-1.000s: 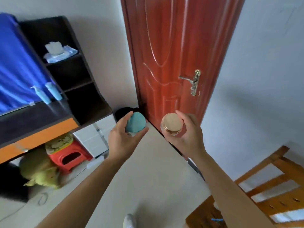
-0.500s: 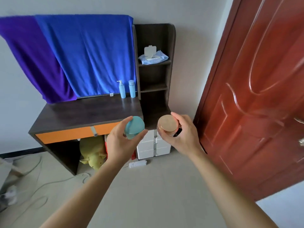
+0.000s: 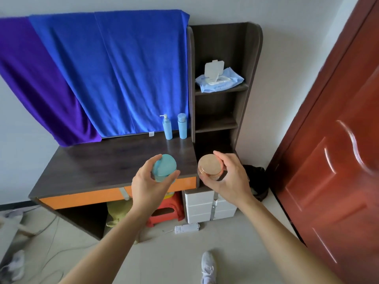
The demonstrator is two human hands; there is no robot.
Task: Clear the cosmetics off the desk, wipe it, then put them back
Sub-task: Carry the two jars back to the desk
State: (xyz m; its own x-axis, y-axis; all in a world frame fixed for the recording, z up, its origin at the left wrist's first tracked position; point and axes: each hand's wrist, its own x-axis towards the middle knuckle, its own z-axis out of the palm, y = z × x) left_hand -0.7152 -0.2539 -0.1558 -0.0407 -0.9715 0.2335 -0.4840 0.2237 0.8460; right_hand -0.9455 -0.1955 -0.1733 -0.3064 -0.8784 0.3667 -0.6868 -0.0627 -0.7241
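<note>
My left hand (image 3: 148,184) grips a jar with a teal lid (image 3: 165,166), held in the air over the front edge of the dark desk (image 3: 106,160). My right hand (image 3: 231,178) grips a jar with a rose-gold lid (image 3: 210,166), just right of the desk's front corner. Two light blue bottles stand at the desk's back right: a pump bottle (image 3: 167,128) and a capped bottle (image 3: 182,126). The rest of the desktop shows bare dark wood.
A shelf unit (image 3: 246,99) joins the desk's right side, with a wet-wipes pack (image 3: 219,79) on an upper shelf. Blue and purple cloths (image 3: 114,74) hang behind the desk. White drawers (image 3: 203,206), a red stool (image 3: 166,212), a power strip (image 3: 187,228) and cables are on the floor. A red door (image 3: 338,160) stands at right.
The view swung left from the door to face the desk and has come closer to it. Both hands keep holding their jars in front of me.
</note>
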